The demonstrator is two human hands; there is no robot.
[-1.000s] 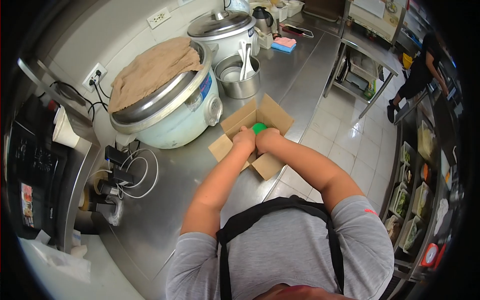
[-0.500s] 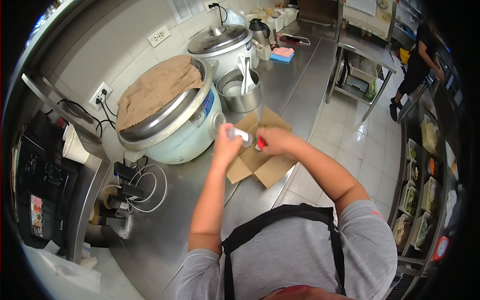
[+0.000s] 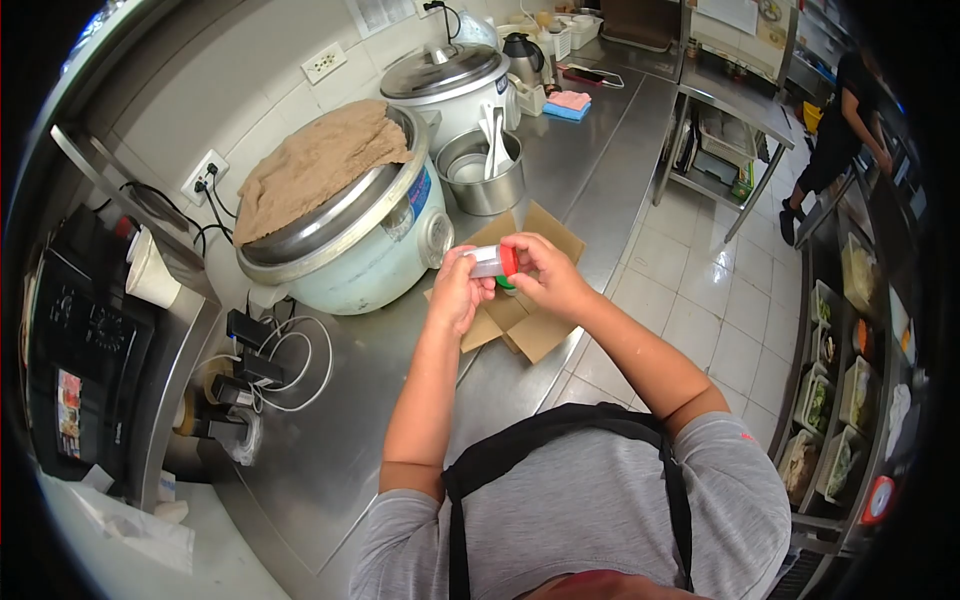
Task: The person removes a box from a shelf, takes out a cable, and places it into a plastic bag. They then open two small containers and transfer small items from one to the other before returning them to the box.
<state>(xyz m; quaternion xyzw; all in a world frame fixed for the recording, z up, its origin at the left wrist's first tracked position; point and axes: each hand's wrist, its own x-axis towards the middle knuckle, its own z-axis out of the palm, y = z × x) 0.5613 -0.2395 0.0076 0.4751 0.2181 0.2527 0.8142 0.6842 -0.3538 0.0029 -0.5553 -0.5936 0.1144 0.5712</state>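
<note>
Red-capped and clear, a small bottle (image 3: 491,262) sits sideways between my hands above the open cardboard box (image 3: 520,300) on the steel counter (image 3: 560,170). My left hand (image 3: 455,290) grasps its body; my right hand (image 3: 545,272) pinches the cap. Something green shows just beneath. Lettering on the rice cooker (image 3: 340,215) beside the box is too small to read.

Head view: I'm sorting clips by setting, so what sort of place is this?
Most likely a commercial kitchen. Two large rice cookers, one covered with a cloth and one lidded, stand on a long stainless steel counter, and containers of prepared food line the right side.
</note>
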